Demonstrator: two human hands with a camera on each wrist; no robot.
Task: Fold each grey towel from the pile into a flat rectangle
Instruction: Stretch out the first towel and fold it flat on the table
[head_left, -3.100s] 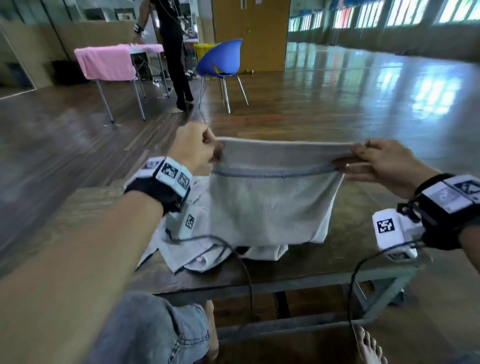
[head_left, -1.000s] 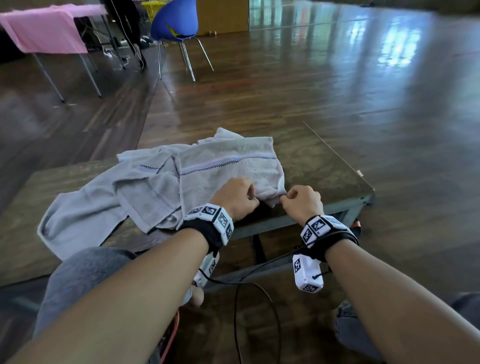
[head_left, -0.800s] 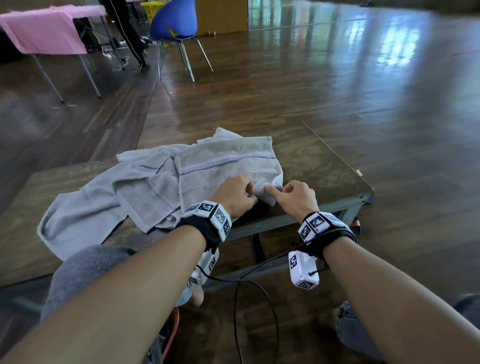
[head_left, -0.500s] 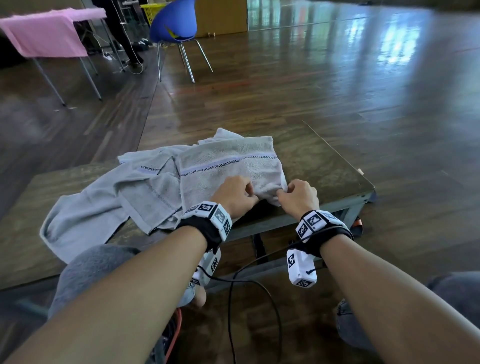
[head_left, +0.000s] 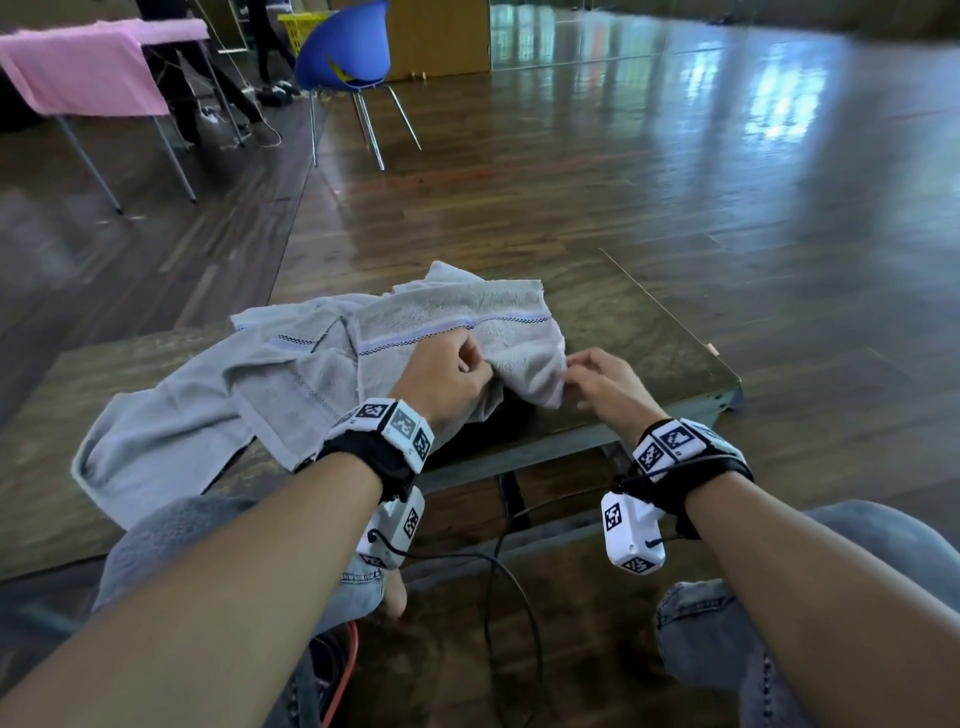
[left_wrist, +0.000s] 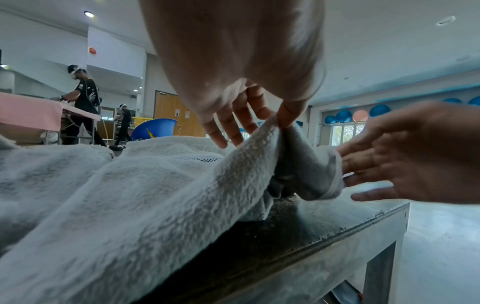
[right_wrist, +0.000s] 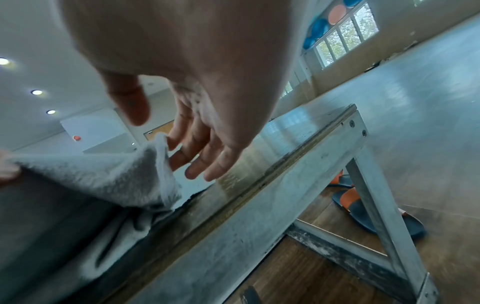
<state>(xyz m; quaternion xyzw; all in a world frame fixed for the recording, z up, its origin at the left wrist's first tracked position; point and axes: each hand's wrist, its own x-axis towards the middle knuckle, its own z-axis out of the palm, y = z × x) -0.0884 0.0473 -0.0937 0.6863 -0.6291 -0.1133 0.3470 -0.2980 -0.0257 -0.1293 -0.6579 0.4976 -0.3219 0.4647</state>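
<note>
A grey towel (head_left: 457, 317) with a dark checked stripe lies folded over on top of a loose pile of grey towels (head_left: 171, 431) on a low wooden table (head_left: 649, 332). My left hand (head_left: 452, 374) pinches the towel's near edge between thumb and forefinger (left_wrist: 279, 123) and holds it raised off the table. My right hand (head_left: 597, 382) is just right of the near right corner, fingers (left_wrist: 363, 162) straight and spread, their tips touching the hem. In the right wrist view the corner (right_wrist: 158, 156) stands beside the fingers (right_wrist: 182, 156), ungripped.
The table's near edge (head_left: 519, 457) runs just under both wrists; its right edge (head_left: 675, 317) is close to my right hand. Cables (head_left: 498, 571) hang below. Sandals (right_wrist: 363, 209) lie under the table. A blue chair (head_left: 348, 47) and a pink-covered table (head_left: 88, 67) stand far behind.
The towel went from held up in the air to lying on the pile. In the last half second my right hand let go of the corner and opened; my left kept its pinch.
</note>
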